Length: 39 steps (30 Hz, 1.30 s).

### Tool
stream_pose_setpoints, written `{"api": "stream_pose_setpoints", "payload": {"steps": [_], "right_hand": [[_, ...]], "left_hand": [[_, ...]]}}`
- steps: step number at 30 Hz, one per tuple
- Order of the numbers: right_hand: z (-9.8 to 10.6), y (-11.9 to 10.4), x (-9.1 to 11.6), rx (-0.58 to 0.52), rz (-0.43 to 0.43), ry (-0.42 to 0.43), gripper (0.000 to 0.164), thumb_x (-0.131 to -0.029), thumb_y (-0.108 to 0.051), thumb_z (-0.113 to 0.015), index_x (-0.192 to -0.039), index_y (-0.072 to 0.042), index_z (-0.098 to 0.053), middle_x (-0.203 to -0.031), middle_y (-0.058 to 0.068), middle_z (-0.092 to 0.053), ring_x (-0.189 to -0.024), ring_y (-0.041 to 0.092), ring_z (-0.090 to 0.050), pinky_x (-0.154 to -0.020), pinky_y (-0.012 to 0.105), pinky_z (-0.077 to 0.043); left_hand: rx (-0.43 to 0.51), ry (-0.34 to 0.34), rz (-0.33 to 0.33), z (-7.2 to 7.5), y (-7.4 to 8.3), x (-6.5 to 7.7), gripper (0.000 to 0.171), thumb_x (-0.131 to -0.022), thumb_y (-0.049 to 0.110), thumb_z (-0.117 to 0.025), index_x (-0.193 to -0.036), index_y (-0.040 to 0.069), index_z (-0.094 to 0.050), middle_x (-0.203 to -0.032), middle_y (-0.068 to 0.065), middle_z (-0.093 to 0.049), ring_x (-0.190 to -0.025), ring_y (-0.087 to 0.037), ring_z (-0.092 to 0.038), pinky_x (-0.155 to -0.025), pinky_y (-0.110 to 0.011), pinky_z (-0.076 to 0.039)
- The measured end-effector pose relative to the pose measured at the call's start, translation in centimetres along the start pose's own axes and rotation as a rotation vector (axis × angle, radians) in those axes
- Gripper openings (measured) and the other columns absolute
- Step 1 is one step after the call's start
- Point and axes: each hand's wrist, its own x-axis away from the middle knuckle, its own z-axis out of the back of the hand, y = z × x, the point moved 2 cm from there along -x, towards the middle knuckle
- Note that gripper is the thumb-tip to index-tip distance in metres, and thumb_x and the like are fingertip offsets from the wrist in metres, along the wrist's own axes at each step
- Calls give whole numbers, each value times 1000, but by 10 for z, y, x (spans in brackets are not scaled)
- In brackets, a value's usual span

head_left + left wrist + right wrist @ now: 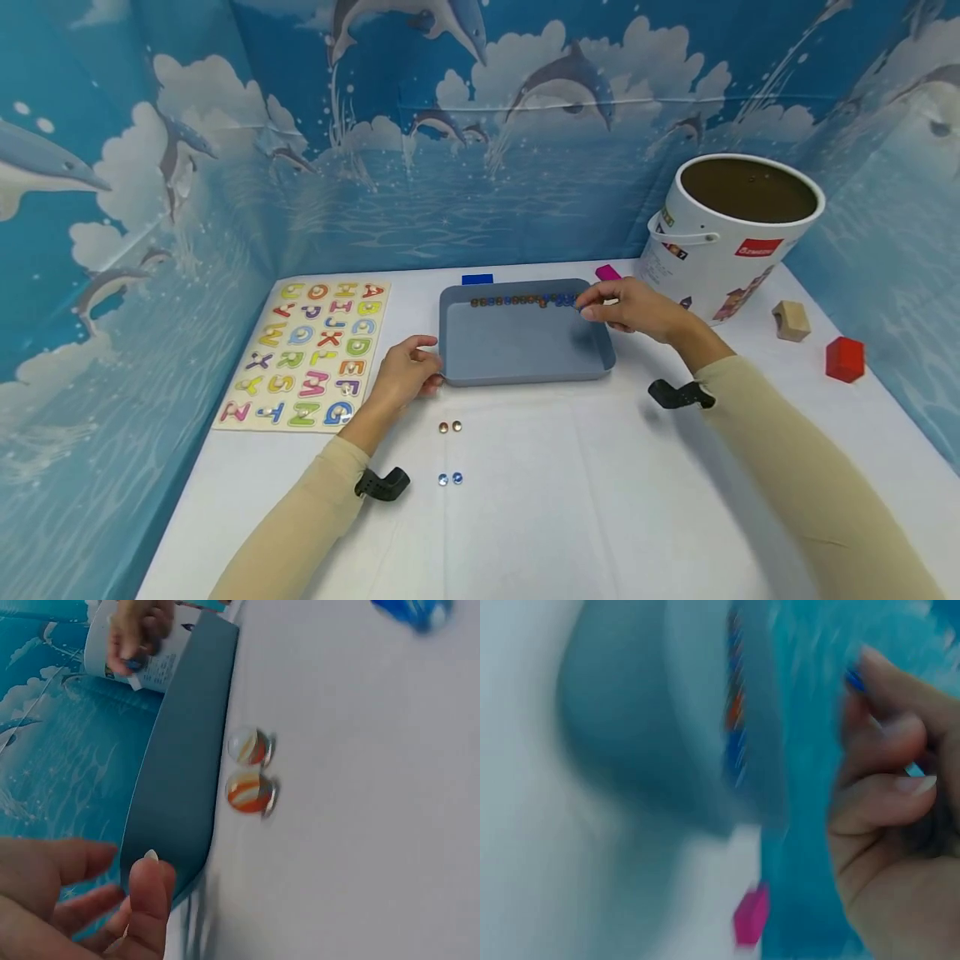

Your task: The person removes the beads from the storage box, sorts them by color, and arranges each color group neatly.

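A grey rectangular tray (pixel 525 346) lies on the white cloth. Along its far wall runs a row of orange and blue glass marbles (pixel 513 300). My right hand (pixel 630 310) is over the tray's far right corner, pinching a blue marble (pixel 855 680) between thumb and fingertip. At the tray's left side, my left hand (pixel 407 371) keeps its fingers loosely bent, the thumb (pixel 150 900) close to the tray's corner. Two orange-swirled marbles (pixel 249 791) lie in front of the tray, and two blue marbles (pixel 450 479) sit nearer to me.
An alphabet puzzle board (pixel 303 354) lies at the left. Behind the tray are a blue block (pixel 477 280) and a pink block (pixel 607 272). A white bucket (pixel 720 258) stands at back right, with a wooden block (pixel 791 321) and a red block (pixel 845 359) beyond it.
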Motion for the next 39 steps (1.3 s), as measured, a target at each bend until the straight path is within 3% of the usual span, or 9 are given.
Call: {"api": "stream_pose_setpoints", "payload": {"steps": [2,4,8,13,19,25,35,39], "right_hand": [[-13,-12,5,-67,45,56,34,-98,-26,-70,-122,-2,-67,-92,12,-57,-65,23,-51,-56,32,-45],[-33,-22,10,-126,80,51,29,-99,-23,-70,-119,-3,-68,-91,12,-60,-69,27,-55,-58,34,-48],[-82,-37,17,-195,94,-69,27,-97,-18,-71,-116,0,-67,-95,18,-67,-82,39,-65,-58,35,-53],[-144,-47,20,-161,42,-217,29,-95,-16,-73,-114,5,-67,-93,18,-73,-88,40,-70,-62,33,-56],[-196,-51,24,3,50,-308,4,-92,-10,-74,-95,-12,-73,-72,3,-69,-62,19,-66,-53,29,-53],[-219,-48,26,127,108,-333,10,-88,-3,-74,-88,-14,-73,-62,-7,-60,-52,6,-52,-50,21,-44],[-229,-50,28,268,161,-304,14,-86,-6,-77,-83,-17,-70,-62,-10,-57,-58,3,-51,-60,21,-43],[-230,-50,28,305,163,-291,14,-85,-8,-77,-82,-20,-70,-64,-12,-55,-63,2,-49,-64,22,-42]], "left_hand": [[-134,-13,-58,3,2,0,51,-96,17,-69,-145,12,-55,-122,-11,-64,-92,-21,-68,-73,-33,-59],[-260,-38,-118,6,6,1,61,-95,23,-73,-151,13,-50,-138,-11,-59,-112,-27,-64,-88,-41,-57],[-404,-105,-185,8,10,-1,79,-90,28,-79,-156,10,-41,-158,-14,-43,-144,-35,-42,-114,-53,-38],[-489,-140,-241,5,12,-5,92,-85,30,-85,-159,7,-35,-164,-16,-34,-152,-36,-27,-121,-51,-26],[-516,-149,-288,3,11,-7,89,-83,30,-86,-155,4,-41,-166,-13,-30,-153,-35,-25,-123,-50,-23],[-492,-138,-277,3,6,-8,70,-82,29,-88,-141,8,-57,-166,-9,-31,-153,-33,-25,-122,-51,-24],[-476,-132,-249,4,6,-7,63,-82,27,-87,-136,9,-59,-166,-6,-31,-154,-31,-24,-122,-51,-24],[-475,-139,-236,4,7,-5,70,-83,28,-87,-143,10,-55,-167,-6,-30,-154,-32,-24,-122,-51,-25]]}}
